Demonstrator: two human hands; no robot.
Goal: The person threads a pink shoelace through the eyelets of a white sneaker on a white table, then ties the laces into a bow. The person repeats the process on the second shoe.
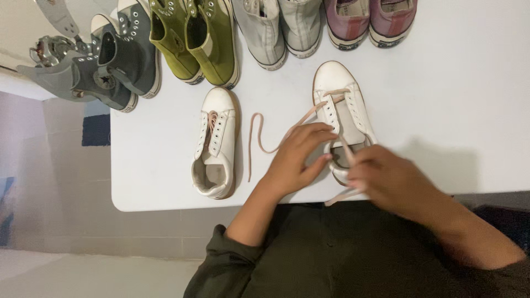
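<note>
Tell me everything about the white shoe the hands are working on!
The white shoe is a low sneaker, leather-looking, with a tan-edged sole. It lies flat on the white table, toe pointing away from the person. A pinkish lace runs through its top eyelets only and trails loose onto the table. The left hand rests by its side; the right hand covers its heel, pinching a lace end.

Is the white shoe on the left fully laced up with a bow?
No, the left white shoe shows only a bit of pink lace near its toe, no bow.

sneakers (pixel 337 105) on table (pixel 469 99)
</note>
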